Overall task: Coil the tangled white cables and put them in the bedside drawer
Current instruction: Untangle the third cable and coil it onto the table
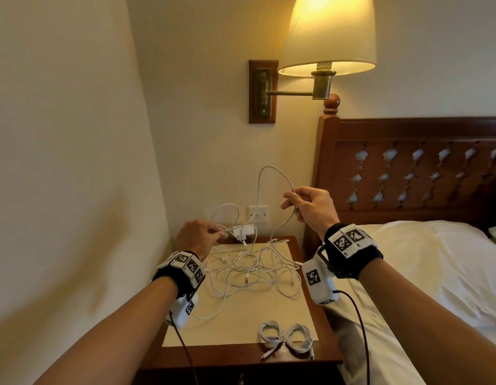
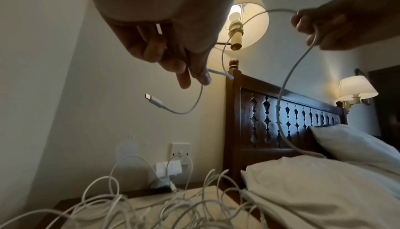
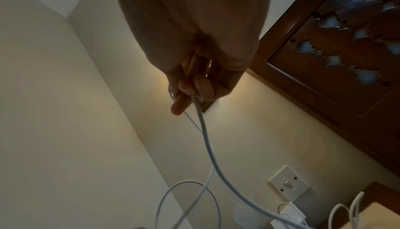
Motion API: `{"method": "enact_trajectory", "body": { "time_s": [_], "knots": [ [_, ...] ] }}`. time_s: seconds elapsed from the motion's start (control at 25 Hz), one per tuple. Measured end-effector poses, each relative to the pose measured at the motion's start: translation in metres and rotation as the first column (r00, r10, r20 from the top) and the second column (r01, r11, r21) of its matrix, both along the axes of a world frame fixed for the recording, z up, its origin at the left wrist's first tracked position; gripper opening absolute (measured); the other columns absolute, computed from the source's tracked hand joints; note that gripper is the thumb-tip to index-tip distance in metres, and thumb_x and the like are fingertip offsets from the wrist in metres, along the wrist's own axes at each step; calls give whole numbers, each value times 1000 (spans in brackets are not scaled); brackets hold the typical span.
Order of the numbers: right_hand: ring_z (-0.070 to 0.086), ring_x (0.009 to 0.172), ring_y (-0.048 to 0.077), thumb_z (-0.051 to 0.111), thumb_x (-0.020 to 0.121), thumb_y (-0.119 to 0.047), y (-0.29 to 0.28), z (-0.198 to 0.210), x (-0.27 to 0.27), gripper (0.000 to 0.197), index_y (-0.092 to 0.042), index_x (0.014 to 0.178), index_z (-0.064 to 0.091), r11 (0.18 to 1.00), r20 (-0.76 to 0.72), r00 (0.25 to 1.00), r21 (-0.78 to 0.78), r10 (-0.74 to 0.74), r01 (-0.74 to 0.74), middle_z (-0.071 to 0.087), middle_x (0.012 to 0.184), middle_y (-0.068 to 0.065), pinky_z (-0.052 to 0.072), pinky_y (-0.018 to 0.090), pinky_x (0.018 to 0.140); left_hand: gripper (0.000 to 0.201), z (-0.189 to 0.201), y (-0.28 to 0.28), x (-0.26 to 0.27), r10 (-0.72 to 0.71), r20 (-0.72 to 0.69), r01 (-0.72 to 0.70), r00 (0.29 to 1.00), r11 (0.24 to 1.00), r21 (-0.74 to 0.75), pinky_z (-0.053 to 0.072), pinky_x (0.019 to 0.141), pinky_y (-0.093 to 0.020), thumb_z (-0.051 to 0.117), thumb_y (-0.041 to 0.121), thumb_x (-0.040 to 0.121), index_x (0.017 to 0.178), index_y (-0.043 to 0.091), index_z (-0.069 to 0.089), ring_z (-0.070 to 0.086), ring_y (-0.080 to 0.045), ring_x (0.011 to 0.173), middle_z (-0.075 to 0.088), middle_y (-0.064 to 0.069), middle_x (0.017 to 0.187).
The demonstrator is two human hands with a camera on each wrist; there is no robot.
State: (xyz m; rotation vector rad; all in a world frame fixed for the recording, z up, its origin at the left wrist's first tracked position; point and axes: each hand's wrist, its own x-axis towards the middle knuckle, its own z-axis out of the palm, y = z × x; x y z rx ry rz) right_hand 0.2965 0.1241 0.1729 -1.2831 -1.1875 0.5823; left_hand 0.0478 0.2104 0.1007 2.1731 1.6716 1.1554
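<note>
A tangle of white cables (image 1: 255, 270) lies on the bedside table (image 1: 310, 315). One white cable (image 1: 265, 169) rises from it in a loop between my hands. My left hand (image 1: 217, 233) pinches it near its end, above the table's back left. In the left wrist view the free connector (image 2: 151, 98) dangles below my left hand (image 2: 194, 78). My right hand (image 1: 290, 201), higher and to the right, grips the same cable (image 3: 207, 145), which passes through my right hand (image 3: 188, 94) and hangs down. Two coiled cables (image 1: 270, 333) (image 1: 299, 339) lie at the table's front edge.
A white charger plug (image 1: 242, 232) sits at the table's back by the wall switch (image 1: 258, 215). A lit wall lamp (image 1: 327, 37) hangs above. The wooden headboard (image 1: 408, 168) and the bed (image 1: 422, 273) close off the right. A drawer knob (image 1: 241, 380) shows below the tabletop.
</note>
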Motion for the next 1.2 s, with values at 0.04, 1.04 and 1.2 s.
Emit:
{"method": "enact_trajectory", "body": {
  "time_s": [0.04, 1.04, 1.2],
  "knots": [
    [54, 59, 8, 61, 95, -24, -2, 2, 1, 17, -13, 88, 73, 1000, 54, 998, 10, -29, 28, 75, 76, 3, 43, 23, 60, 16, 10, -3, 1, 26, 44, -26, 999, 1000, 6, 51, 64, -25, 77, 42, 78, 83, 27, 79, 67, -16, 71, 76, 4, 79],
    [31, 41, 4, 34, 105, -17, -79, 91, -47, 28, -12, 92, 58, 972, 119, 965, -24, 233, -232, 37, 57, -3, 25, 17, 37, 35, 187, -114, -9, -122, 162, 73, 979, 957, 281, 31, 58, -26, 44, 17, 99, 66, 13, 56, 48, -18, 59, 50, 2, 57],
    [31, 40, 3, 35, 105, -16, -85, 86, -34, 27, -12, 93, 58, 982, 129, 974, -3, 187, -188, 38, 57, -4, 25, 17, 38, 35, 202, -102, -29, -18, 285, -60, 958, 963, 263, 35, 65, -30, 42, 17, 97, 68, 4, 58, 53, -32, 72, 58, -12, 67]
  ]
}}
